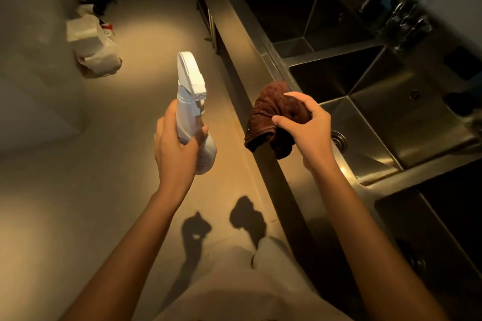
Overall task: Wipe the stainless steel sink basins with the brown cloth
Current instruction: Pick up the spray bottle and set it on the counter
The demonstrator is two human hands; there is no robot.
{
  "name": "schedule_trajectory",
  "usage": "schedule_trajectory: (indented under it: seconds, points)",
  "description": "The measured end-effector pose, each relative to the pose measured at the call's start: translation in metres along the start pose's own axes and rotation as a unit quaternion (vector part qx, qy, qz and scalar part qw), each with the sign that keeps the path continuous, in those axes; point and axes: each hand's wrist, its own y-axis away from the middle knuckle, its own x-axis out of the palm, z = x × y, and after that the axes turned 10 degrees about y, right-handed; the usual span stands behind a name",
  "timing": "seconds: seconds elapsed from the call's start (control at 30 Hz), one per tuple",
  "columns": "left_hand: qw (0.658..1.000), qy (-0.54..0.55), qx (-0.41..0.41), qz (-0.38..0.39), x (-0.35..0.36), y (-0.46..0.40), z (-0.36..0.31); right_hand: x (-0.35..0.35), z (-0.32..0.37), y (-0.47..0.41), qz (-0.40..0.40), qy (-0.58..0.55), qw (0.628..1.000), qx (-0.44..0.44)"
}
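Both forearms are bare, with no sleeves reaching the wrists. The left hand and right hand wear no gloves, rings or watch.

A white spray bottle stands upright over the tan floor at centre. Far left, a plastic bag of white items sits on the floor — darker clutter behind it. Far right, a blurred faucet.

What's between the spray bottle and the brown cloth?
Nothing is held there. In the head view, the gap between the spray bottle and the cloth shows only bare floor and the sink's front edge below.
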Motion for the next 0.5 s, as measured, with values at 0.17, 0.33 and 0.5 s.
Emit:
schedule_trajectory:
  seconds: [0.17, 0.33, 0.5]
  points:
    - [1.000, 0.014, -0.007, -0.015, 0.002, -0.048, 0.007, 0.023, 0.007, -0.056, -0.004, 0.032, 0.999, -0.022]
    - [0.999, 0.016, -0.011, -0.028, 0.017, -0.110, 0.008, 0.048, 0.004, -0.123, -0.002, 0.039, 0.999, -0.023]
    - [0.999, 0.017, 0.000, -0.050, 0.036, -0.181, 0.004, 0.075, 0.006, -0.198, 0.012, 0.014, 1.000, -0.005]
